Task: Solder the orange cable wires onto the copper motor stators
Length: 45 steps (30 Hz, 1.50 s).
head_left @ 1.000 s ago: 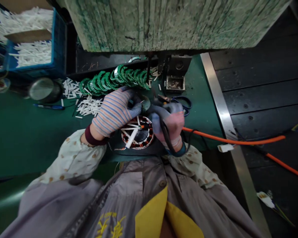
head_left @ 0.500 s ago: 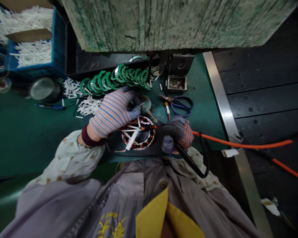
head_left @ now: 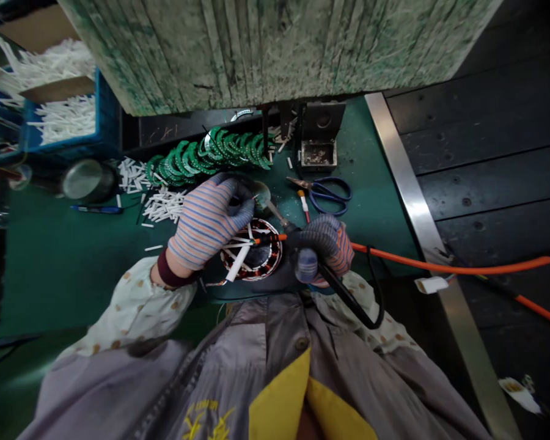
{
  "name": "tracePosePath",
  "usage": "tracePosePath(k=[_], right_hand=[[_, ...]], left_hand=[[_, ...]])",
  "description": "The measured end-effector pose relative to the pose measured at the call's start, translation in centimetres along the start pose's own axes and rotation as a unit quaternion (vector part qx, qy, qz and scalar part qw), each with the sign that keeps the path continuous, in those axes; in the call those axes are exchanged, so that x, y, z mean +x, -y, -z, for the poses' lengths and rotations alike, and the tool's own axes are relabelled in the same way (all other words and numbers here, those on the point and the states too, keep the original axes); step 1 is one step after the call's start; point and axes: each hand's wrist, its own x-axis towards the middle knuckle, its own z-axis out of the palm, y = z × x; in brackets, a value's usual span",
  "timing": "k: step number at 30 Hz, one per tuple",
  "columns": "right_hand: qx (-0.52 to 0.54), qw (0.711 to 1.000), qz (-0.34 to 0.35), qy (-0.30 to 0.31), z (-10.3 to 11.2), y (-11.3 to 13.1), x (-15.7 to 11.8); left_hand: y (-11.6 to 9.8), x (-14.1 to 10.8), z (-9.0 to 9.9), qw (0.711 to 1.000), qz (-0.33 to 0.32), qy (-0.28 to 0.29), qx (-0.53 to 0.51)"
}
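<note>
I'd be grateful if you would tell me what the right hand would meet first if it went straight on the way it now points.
Probably the copper-wound stator just ahead of the right hand, though the orange lead lying over it may come first; depth is hard to judge.

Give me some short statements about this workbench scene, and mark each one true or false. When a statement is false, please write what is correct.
1. The left hand wears a striped knitted glove. True.
2. Blue-handled steel scissors are held in the right hand. False: they lie on the green bench mat, beyond the right hand.
3. Thin white sticks lie across a round copper-wound stator. True.
4. A blue plastic crate of white sticks stands at the right of the bench. False: it stands at the upper left.
5. An orange cable runs under the right hand toward the stator. True.
</note>
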Motion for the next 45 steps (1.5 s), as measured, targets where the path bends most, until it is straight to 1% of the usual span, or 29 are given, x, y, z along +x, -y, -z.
tracePosePath(k=[3, 4, 6, 7, 9, 10, 13, 14, 16, 18, 19, 22, 23, 24, 25, 26, 28, 29, 31, 33, 36, 38, 40, 43, 45], right_hand=[[0.026, 0.992, 0.000, -0.123, 0.5, 0.7, 0.8], [0.038, 0.989, 0.008, -0.145, 0.6, 1.0, 1.3], [0.056, 0.984, 0.025, -0.167, 0.7, 1.3, 2.3], [0.050, 0.984, 0.023, -0.169, 0.7, 1.4, 3.0], [0.006, 0.991, 0.018, -0.133, 0.4, 1.3, 4.3], [-0.019, 0.995, 0.017, -0.096, 0.3, 1.2, 5.0], [-0.061, 0.997, 0.017, 0.046, -0.3, 0.9, 6.5], [-0.065, 0.995, 0.014, 0.075, -0.5, 0.8, 6.7], [-0.067, 0.993, 0.006, 0.095, -0.8, 0.7, 6.9], [-0.063, 0.995, 0.004, 0.078, -1.1, 0.7, 6.5], [-0.063, 0.997, 0.005, 0.054, -1.1, 0.6, 6.1], [-0.054, 0.997, 0.029, -0.056, -0.6, 0.4, 4.5], [-0.039, 0.995, 0.042, -0.085, -0.2, 0.2, 3.9], [-0.018, 0.994, 0.055, -0.094, 0.2, 0.1, 3.3], [0.003, 0.994, 0.063, -0.085, 0.7, 0.0, 2.9], [0.019, 0.996, 0.064, -0.062, 1.1, -0.2, 2.5], [0.027, 0.998, 0.055, -0.005, 1.6, -0.4, 2.1], [0.024, 0.998, 0.050, 0.011, 1.6, -0.6, 2.1], [0.020, 0.999, 0.047, 0.009, 1.5, -0.8, 1.9], [0.010, 0.999, 0.045, -0.011, 1.0, -1.0, 1.8], [-0.039, 0.998, 0.037, -0.039, 0.5, -1.1, 1.5], [-0.073, 0.995, 0.036, -0.050, 0.5, -1.0, 1.5], [-0.083, 0.995, 0.040, -0.041, 0.8, -0.7, 1.7], [-0.075, 0.996, 0.046, -0.007, 1.3, -0.3, 2.2], [-0.061, 0.997, 0.049, -0.014, 1.5, 0.0, 2.5]], left_hand=[[-0.2, -0.1, -0.2, 1.000, 0.004, -0.010, 0.025], [-0.3, -0.1, -0.3, 0.999, 0.004, -0.011, 0.031], [-0.3, -0.1, -0.4, 0.999, 0.004, -0.012, 0.034], [-0.3, 0.0, -0.4, 0.999, 0.003, -0.011, 0.029], [-0.2, 0.0, -0.4, 1.000, 0.000, -0.016, 0.014], [-0.2, 0.1, -0.4, 1.000, -0.002, -0.016, 0.005], [0.2, 0.3, -0.3, 1.000, -0.006, -0.015, -0.026], [0.4, 0.4, -0.3, 0.999, -0.005, -0.009, -0.041], [0.8, 0.6, -0.2, 0.998, -0.003, 0.001, -0.070], [1.1, 0.9, -0.1, 0.997, 0.006, 0.002, -0.081], [1.2, 1.0, -0.1, 0.997, 0.012, 0.002, -0.079], [1.3, 1.3, -0.1, 0.998, 0.018, 0.013, -0.063], [1.3, 1.3, -0.1, 0.998, 0.017, 0.017, -0.056], [1.3, 1.4, -0.1, 0.998, 0.014, 0.020, -0.050], [1.2, 1.3, -0.1, 0.999, 0.013, 0.020, -0.043], [1.2, 1.3, 0.0, 0.999, 0.012, 0.020, -0.037], [1.1, 1.3, 0.0, 0.999, 0.013, 0.023, -0.031], [1.1, 1.3, 0.1, 0.999, 0.014, 0.024, -0.030], [1.0, 1.2, 0.1, 0.999, 0.014, 0.028, -0.029], [0.9, 1.3, 0.1, 0.999, 0.014, 0.028, -0.029], [0.8, 1.3, 0.1, 0.999, 0.014, 0.026, -0.023], [0.8, 1.2, 0.0, 0.999, 0.016, 0.024, -0.017], [0.8, 1.2, -0.1, 1.000, 0.018, 0.019, -0.014], [0.7, 1.0, -0.2, 1.000, 0.020, 0.013, -0.016], [0.7, 0.9, -0.2, 1.000, 0.018, 0.014, -0.019]])
